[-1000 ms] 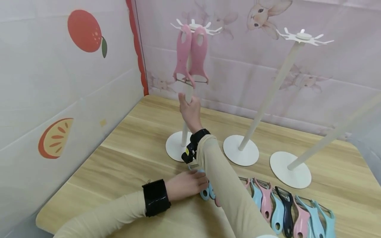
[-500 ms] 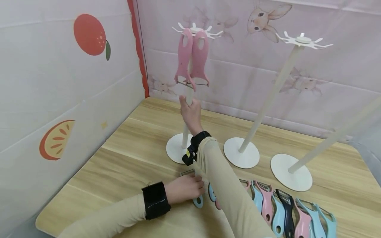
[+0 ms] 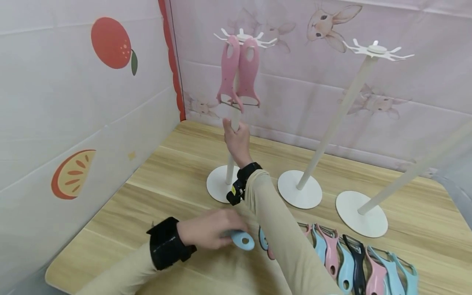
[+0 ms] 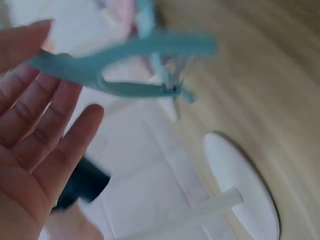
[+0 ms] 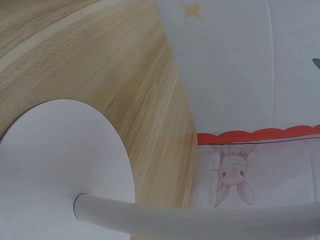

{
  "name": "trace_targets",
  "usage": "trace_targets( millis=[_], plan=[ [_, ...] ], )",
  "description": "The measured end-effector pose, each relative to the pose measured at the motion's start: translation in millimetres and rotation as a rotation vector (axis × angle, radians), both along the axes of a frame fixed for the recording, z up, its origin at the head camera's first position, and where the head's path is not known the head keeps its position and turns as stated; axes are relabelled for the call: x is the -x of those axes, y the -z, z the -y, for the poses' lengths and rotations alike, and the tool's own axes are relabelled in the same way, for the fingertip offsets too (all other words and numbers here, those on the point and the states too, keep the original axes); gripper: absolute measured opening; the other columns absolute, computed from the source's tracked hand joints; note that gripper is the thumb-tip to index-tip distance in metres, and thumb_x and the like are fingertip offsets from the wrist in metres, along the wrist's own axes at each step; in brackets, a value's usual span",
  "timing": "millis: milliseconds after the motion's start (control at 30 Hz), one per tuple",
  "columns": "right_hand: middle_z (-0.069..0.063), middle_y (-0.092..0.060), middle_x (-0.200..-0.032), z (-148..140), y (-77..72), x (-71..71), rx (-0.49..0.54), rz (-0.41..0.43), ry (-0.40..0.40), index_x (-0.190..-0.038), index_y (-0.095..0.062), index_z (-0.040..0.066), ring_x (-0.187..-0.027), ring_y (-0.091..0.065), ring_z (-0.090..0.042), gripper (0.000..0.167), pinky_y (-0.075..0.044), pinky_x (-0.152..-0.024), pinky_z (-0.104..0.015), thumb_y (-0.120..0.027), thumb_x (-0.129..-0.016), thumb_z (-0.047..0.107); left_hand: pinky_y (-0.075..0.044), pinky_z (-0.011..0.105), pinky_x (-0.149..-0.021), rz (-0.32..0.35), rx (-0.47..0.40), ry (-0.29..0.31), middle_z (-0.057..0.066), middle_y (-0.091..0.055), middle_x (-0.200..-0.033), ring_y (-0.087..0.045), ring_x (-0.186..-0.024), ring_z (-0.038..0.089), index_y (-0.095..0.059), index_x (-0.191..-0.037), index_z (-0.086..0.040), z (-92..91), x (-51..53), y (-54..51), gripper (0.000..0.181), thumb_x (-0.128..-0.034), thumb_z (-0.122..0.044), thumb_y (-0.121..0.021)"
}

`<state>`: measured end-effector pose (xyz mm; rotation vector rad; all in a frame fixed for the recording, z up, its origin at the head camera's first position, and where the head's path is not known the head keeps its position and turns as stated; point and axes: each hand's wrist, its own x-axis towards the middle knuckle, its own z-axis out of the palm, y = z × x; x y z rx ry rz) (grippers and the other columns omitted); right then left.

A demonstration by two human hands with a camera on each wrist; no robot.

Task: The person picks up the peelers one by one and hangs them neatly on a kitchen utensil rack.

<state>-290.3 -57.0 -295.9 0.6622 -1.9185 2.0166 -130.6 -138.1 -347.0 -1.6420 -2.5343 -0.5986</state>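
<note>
My left hand [image 3: 212,229] pinches a light blue vegetable peeler [image 3: 243,241] above the table, its holed handle end showing. In the left wrist view the thumb and fingers hold that peeler [image 4: 82,70], slightly blurred, its blade end pointing away from the palm. My right hand [image 3: 237,141] grips the pole of the left white stand [image 3: 229,170], thumb pointing up. Two pink peelers hang from this stand's hooks, one pink peeler [image 3: 229,67] beside the other pink peeler [image 3: 248,69]. The right wrist view shows the stand's round base [image 5: 65,155] and pole [image 5: 200,220], but no hand.
A middle stand [image 3: 299,189] and a right stand [image 3: 361,214] bear no peelers on what shows. A row of blue, pink and black peelers [image 3: 346,266] lies along the table's front right, partly hidden by my right sleeve [image 3: 284,229]. Printed cloth walls [image 3: 295,102] border the table.
My left hand has drawn the light blue peeler away from the row and lifted it, turning its handle end toward the right. The right hand stays on the pole.
</note>
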Motion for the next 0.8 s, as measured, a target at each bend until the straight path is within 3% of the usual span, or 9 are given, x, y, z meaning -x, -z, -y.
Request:
trace_targets(
  millis=[100,200,333,400,567,667,800],
  plan=[
    [0.002,-0.035,-0.045,0.0,-0.7,0.2,-0.013,0.013,-0.004,-0.056,-0.034,0.012,-0.04,-0.033,-0.008,0.047,-0.028,-0.041,-0.023,-0.047,-0.085,0.046,-0.044,0.02,-0.081,0.085,-0.188,0.027,0.001,-0.062,-0.096,-0.055,-0.09,0.009,-0.063,-0.102,-0.005,9.2,5.2,-9.5,0.033,-0.0696,0.001,-0.068],
    [0.001,-0.035,-0.044,-0.4,-1.1,0.2,-0.025,0.014,-0.001,-0.055,-0.035,0.011,-0.039,-0.034,-0.009,0.045,-0.027,-0.041,-0.024,-0.048,-0.092,0.034,-0.049,0.024,-0.074,0.168,-0.414,0.066,0.004,-0.063,-0.091,-0.058,-0.083,0.01,-0.061,-0.102,-0.002,15.2,10.8,-23.6,0.035,-0.0686,0.005,-0.069],
    [0.003,-0.034,-0.043,-0.4,-1.2,-0.3,-0.013,0.0,0.02,-0.052,-0.035,0.012,-0.038,-0.032,-0.008,0.046,-0.025,-0.039,-0.024,-0.051,-0.094,0.023,-0.052,0.03,-0.066,0.159,-0.683,0.046,0.009,-0.064,-0.085,-0.06,-0.075,0.013,-0.059,-0.105,0.006,20.1,18.0,-50.3,0.034,-0.0752,-0.003,-0.071],
    [0.004,-0.034,-0.043,-0.3,-0.9,-0.5,-0.017,-0.022,0.054,-0.052,-0.035,0.013,-0.039,-0.032,-0.007,0.047,-0.025,-0.04,-0.023,-0.053,-0.092,0.028,-0.051,0.029,-0.063,0.096,-0.791,-0.019,0.012,-0.063,-0.082,-0.059,-0.071,0.013,-0.055,-0.109,0.011,20.8,21.9,-67.3,0.04,-0.0776,-0.008,-0.07],
    [0.002,-0.035,-0.045,0.4,-0.7,0.8,-0.022,-0.038,0.066,-0.052,-0.036,0.011,-0.041,-0.033,-0.009,0.046,-0.027,-0.041,-0.023,-0.052,-0.093,0.025,-0.049,0.023,-0.062,-0.102,-1.005,-0.288,0.023,-0.061,-0.084,-0.058,-0.07,0.008,-0.046,-0.116,0.015,20.3,38.4,-115.7,0.047,-0.0758,0.001,-0.065],
    [0.001,-0.037,-0.047,0.8,-1.4,1.4,-0.024,-0.005,0.043,-0.053,-0.039,0.009,-0.042,-0.034,-0.009,0.043,-0.028,-0.042,-0.023,-0.05,-0.094,0.018,-0.049,0.021,-0.061,-0.218,-1.059,-0.442,0.023,-0.062,-0.087,-0.057,-0.071,0.005,-0.047,-0.117,0.012,21.9,54.1,-140.4,0.043,-0.0777,0.003,-0.064],
    [0.002,-0.037,-0.046,0.7,-1.2,0.9,-0.006,0.036,0.005,-0.054,-0.039,0.01,-0.041,-0.035,-0.008,0.043,-0.028,-0.041,-0.022,-0.05,-0.094,0.019,-0.046,0.02,-0.063,-0.294,-1.065,-0.612,0.018,-0.063,-0.086,-0.057,-0.072,0.005,-0.049,-0.118,0.006,24.6,74.5,-162.9,0.042,-0.0802,-0.002,-0.065]
  ],
)
